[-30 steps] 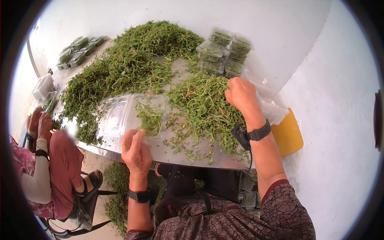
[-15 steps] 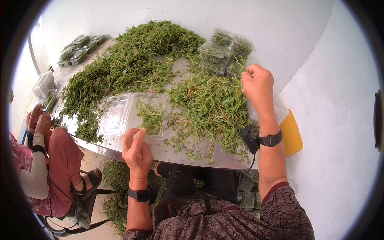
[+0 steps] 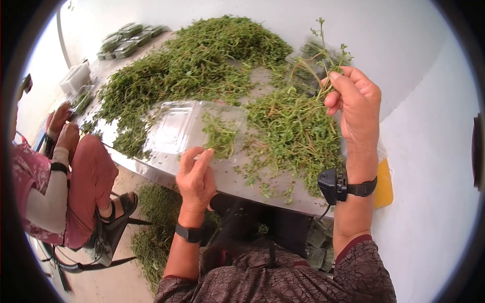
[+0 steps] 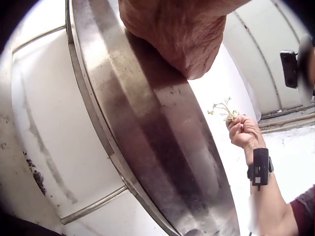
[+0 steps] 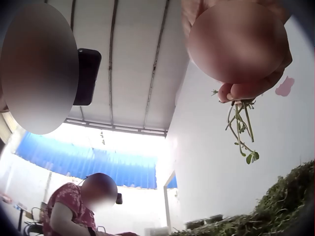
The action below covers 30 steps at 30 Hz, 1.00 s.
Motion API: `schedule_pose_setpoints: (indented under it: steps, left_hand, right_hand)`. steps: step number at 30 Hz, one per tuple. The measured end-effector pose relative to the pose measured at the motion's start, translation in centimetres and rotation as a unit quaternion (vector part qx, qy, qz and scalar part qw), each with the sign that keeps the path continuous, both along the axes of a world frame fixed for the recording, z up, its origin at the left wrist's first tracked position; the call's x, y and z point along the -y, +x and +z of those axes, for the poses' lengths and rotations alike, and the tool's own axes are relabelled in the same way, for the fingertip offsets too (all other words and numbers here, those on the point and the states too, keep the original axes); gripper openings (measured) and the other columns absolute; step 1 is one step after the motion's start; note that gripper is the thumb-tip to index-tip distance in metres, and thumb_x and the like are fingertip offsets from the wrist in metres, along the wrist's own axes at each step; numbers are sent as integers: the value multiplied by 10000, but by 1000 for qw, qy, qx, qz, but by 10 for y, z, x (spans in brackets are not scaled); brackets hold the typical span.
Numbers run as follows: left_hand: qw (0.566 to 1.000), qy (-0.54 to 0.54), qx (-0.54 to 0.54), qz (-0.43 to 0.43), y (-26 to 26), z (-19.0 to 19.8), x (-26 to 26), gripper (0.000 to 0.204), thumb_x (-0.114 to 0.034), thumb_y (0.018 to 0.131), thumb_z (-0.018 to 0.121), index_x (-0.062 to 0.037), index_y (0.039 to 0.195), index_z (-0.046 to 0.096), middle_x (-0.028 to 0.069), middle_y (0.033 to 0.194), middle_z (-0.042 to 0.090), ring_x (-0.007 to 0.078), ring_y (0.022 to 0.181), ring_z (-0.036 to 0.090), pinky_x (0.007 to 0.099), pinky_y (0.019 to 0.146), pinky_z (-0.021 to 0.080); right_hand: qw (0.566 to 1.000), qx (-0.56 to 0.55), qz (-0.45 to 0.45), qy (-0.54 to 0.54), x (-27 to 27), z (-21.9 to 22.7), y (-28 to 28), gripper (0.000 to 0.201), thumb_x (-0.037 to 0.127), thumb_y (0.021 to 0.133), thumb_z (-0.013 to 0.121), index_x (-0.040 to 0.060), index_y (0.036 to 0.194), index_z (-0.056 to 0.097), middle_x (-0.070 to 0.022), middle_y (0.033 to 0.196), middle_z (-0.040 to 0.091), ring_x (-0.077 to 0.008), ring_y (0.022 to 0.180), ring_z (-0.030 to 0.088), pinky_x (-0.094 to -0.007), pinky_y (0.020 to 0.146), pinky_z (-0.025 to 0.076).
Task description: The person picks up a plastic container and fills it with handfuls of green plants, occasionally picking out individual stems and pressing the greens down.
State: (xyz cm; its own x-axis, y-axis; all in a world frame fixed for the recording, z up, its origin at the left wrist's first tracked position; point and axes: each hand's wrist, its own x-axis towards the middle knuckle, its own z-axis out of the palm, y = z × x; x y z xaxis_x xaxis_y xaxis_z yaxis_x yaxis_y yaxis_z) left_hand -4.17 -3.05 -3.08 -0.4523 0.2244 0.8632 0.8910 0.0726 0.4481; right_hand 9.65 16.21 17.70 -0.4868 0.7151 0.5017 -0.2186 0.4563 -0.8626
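Observation:
Raised above the right end of the table, my right hand (image 3: 358,103) pinches a few green stems (image 3: 323,63); the same stems (image 5: 240,125) hang below the fingers in the right wrist view. My left hand (image 3: 196,177) is at the table's front edge, its fingertips at the near side of an open clear plastic box (image 3: 172,126). Some greens (image 3: 221,134) lie in the box's right half. Between the box and my right arm spreads a loose heap of greens (image 3: 298,131). Whether the left fingers grip the box's rim is unclear.
A larger pile of greens (image 3: 202,60) covers the back of the table. Filled boxes (image 3: 129,40) stand at the back left, others (image 3: 310,55) behind my right hand. A yellow object (image 3: 384,184) is at the right. Another person (image 3: 55,192) sits at the left.
My right hand has risen from the heap and moved up and to the right, now with stems pinched in it. The left hand stays by the box. The head view has shifted slightly.

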Motion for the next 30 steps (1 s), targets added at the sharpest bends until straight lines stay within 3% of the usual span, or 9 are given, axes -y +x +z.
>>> schedule_pose_setpoints:
  steps: [4, 6, 11, 13, 18, 21, 23, 26, 30]
  left_hand:
    - [1000, 14, 9, -16, 1, -2, -1, 402, 170, 721, 544, -23, 1043, 690, 122, 1035, 607, 172, 641, 609, 265, 601, 499]
    - [998, -4, 57, -28, 3, -1, 1, 345, 168, 781, 564, -24, 1036, 694, 131, 1042, 618, 229, 842, 647, 291, 700, 527]
    - [998, -4, 53, -29, 3, 0, 1, 341, 169, 783, 563, -20, 1035, 694, 131, 1036, 612, 215, 826, 639, 282, 695, 523]
    - [999, 11, 24, -25, 1, -1, -1, 397, 173, 724, 546, -18, 1040, 692, 118, 1030, 605, 169, 648, 599, 265, 599, 493]
    - [1000, 6, 8, -18, 0, -1, -1, 400, 173, 716, 547, -15, 1038, 693, 118, 1029, 605, 178, 653, 600, 266, 606, 495]
    - [1000, 2, 0, -13, -1, -1, -1, 404, 173, 710, 549, -18, 1034, 694, 120, 1028, 606, 188, 673, 613, 270, 614, 501]
    - [1000, 1, -7, -10, 0, -1, -1, 405, 173, 707, 550, -20, 1032, 695, 121, 1028, 607, 194, 690, 623, 274, 621, 506]
    - [1000, -7, -2, -4, 0, 1, 0, 392, 172, 707, 548, -20, 1017, 693, 127, 1024, 609, 218, 740, 647, 286, 648, 520]
    - [999, -21, 5, -39, 0, 2, 15, 358, 165, 716, 549, -14, 993, 688, 148, 1058, 619, 238, 762, 659, 298, 676, 533]
  right_hand:
    - [999, 2, 48, -13, 21, -6, -20, 157, 113, 906, 590, -26, 884, 660, -61, 669, 654, -66, 498, 575, -197, 436, 455]
    - [998, -1, 67, -18, 33, -14, -32, 159, 107, 915, 582, -28, 882, 659, -70, 659, 655, -79, 508, 596, -201, 450, 486]
    - [986, 62, 118, -100, 47, -57, -56, 211, 107, 922, 576, -87, 985, 631, -102, 725, 666, -122, 558, 650, -232, 456, 509]
    - [959, 207, 166, -96, 48, -72, -54, 264, 111, 928, 575, -109, 1073, 599, -116, 786, 671, -137, 590, 667, -247, 455, 505]
    - [967, 221, 101, -80, 46, -81, -35, 264, 125, 933, 587, -68, 1111, 613, -116, 812, 672, -140, 626, 674, -277, 507, 518]
    - [968, 232, 88, -42, 51, -96, -25, 262, 100, 907, 606, -39, 1130, 614, -145, 850, 697, -188, 636, 685, -299, 574, 540]
    - [964, 216, 65, 141, 58, -111, -19, 302, 68, 864, 635, -4, 1156, 610, -192, 1001, 698, -280, 692, 699, -339, 638, 561]
    - [945, 168, 76, 272, 69, -127, -17, 334, 48, 823, 655, 11, 1152, 612, -214, 1164, 649, -350, 794, 689, -373, 692, 571]
    - [915, 217, 126, 316, 82, -134, -6, 372, 48, 806, 677, 25, 1168, 594, -215, 1244, 597, -337, 918, 683, -388, 744, 570]
